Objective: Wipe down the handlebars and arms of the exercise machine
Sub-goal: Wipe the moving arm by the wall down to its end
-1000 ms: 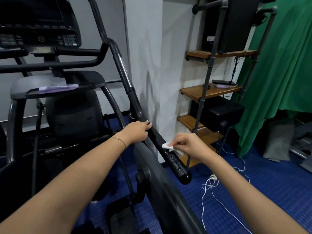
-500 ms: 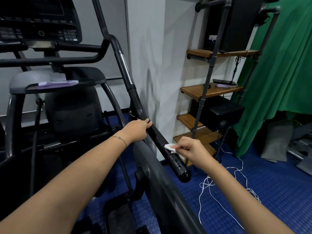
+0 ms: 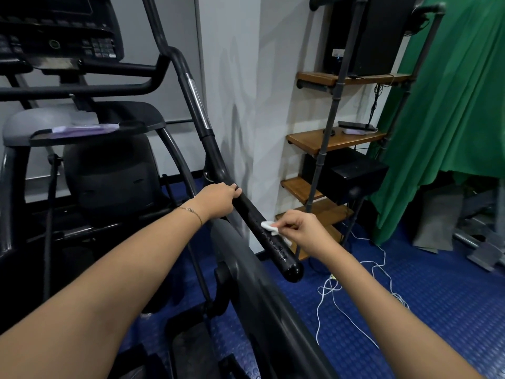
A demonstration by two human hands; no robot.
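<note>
My left hand (image 3: 218,199) is wrapped round the black handlebar (image 3: 284,257) of the exercise machine, with its fingers curled over the top. My right hand (image 3: 303,231) is lower down the handlebar, near its round end. Its fingers are bent and pinch a small white wipe (image 3: 269,225). The wipe is pressed on the side of the handlebar, and little shiny specks show on the bar just below it. Up and to the left of the handlebar is the console (image 3: 54,36) with rows of buttons, but the writing is too small to read. To the right of the handlebar stands a wooden shelf (image 3: 336,139). A black box (image 3: 382,36) on its top board has a small label, too blurry to read.
</note>
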